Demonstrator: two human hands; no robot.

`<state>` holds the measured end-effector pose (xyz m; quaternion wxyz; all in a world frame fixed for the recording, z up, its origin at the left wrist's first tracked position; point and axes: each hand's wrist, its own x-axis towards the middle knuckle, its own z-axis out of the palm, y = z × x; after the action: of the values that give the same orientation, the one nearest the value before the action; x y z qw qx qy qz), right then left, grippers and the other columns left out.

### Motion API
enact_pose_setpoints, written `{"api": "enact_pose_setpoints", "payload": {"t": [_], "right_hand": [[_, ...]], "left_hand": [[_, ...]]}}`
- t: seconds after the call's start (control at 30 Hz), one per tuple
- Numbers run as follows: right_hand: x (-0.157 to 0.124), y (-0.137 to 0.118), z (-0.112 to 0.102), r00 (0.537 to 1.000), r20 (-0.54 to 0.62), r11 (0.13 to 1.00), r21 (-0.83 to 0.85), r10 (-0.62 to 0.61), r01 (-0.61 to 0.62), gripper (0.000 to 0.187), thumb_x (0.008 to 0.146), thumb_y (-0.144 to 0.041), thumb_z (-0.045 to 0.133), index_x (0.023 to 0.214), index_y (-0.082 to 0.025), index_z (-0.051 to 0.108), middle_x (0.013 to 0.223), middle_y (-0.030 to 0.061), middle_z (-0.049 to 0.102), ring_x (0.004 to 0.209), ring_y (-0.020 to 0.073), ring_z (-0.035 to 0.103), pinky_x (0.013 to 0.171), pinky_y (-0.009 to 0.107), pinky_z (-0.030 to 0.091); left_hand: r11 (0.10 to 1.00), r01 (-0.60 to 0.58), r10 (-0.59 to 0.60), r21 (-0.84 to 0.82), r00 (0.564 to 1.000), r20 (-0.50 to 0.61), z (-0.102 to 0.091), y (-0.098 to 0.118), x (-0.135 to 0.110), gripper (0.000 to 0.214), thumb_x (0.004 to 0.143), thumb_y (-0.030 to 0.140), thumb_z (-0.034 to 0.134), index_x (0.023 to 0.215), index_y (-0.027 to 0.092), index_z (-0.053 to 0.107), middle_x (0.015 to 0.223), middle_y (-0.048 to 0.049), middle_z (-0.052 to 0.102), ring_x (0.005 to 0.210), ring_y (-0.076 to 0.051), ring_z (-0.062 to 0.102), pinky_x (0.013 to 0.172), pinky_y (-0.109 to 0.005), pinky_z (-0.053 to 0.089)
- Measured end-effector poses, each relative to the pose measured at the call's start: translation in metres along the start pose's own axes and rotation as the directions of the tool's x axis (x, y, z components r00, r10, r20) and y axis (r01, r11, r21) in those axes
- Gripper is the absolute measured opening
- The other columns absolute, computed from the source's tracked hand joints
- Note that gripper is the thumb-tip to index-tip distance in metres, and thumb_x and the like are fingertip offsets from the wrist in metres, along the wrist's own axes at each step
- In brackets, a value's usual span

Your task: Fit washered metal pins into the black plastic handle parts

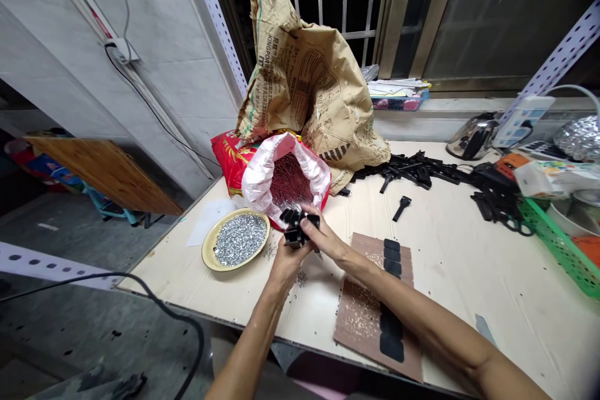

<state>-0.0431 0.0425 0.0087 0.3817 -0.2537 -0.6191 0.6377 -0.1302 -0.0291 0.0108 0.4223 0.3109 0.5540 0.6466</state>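
My left hand (287, 260) is closed around several black plastic parts (295, 235), held together in a bunch above the table. From the right, my right hand (327, 241) grips the same bunch, its fingers against the upper side. Just behind the hands, an open red bag with a white lining (257, 176) holds many thin reddish-brown pieces (291, 181) that look like screws or nails. A yellow bowl (206, 256) full of small silver metal pieces (240, 239) stands to the left. Some silver pieces lie loose on the table below the hands.
A brown board (349, 319) with a row of black pads (392, 325) lies under my right forearm. Behind stand a large brown paper sack (342, 87) and a heap of black plastic parts (422, 169). One black part (402, 207) lies apart. A green basket (553, 247) is at right.
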Motion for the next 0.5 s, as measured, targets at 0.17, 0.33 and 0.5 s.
{"api": "enact_pose_setpoints", "payload": {"t": [0.17, 0.33, 0.5], "right_hand": [[0.003, 0.008, 0.005, 0.932, 0.296, 0.978, -0.088, 0.208, -0.190, 0.082, 0.073, -0.081, 0.037, 0.122, -0.018, 0.053, 0.120, 0.0113, 0.055, 0.116, 0.0235, 0.048, 0.103, 0.040, 0.035], [0.038, 0.004, 0.007, 0.901, 0.248, 0.848, -0.490, 0.357, -0.202, 0.072, 0.093, -0.060, 0.007, 0.109, -0.015, 0.061, 0.093, 0.0088, 0.067, 0.079, 0.0152, 0.063, 0.072, 0.028, 0.049], [0.104, 0.006, 0.015, 0.966, 0.008, 0.483, -0.867, 0.258, -0.122, 0.031, 0.093, -0.030, 0.045, 0.104, -0.010, 0.065, 0.104, 0.0176, 0.066, 0.098, 0.0233, 0.062, 0.080, 0.028, 0.044]], "left_hand": [[0.995, 0.041, -0.052, -0.087, 0.990, -0.128, -0.010, -0.007, -0.008, 0.044, 0.051, 0.023, 0.084, 0.091, 0.012, 0.068, 0.084, -0.0061, 0.071, 0.079, -0.020, 0.066, 0.074, -0.030, 0.051], [0.969, 0.110, -0.144, -0.220, 0.979, -0.144, -0.025, 0.006, -0.006, 0.048, 0.049, 0.025, 0.085, 0.091, 0.010, 0.067, 0.082, -0.0077, 0.070, 0.069, -0.021, 0.067, 0.065, -0.033, 0.054], [0.982, 0.063, -0.106, -0.180, 0.966, -0.236, -0.033, 0.010, 0.000, 0.045, 0.050, 0.027, 0.084, 0.087, 0.011, 0.065, 0.079, -0.0047, 0.068, 0.066, -0.017, 0.066, 0.059, -0.028, 0.054]]}}
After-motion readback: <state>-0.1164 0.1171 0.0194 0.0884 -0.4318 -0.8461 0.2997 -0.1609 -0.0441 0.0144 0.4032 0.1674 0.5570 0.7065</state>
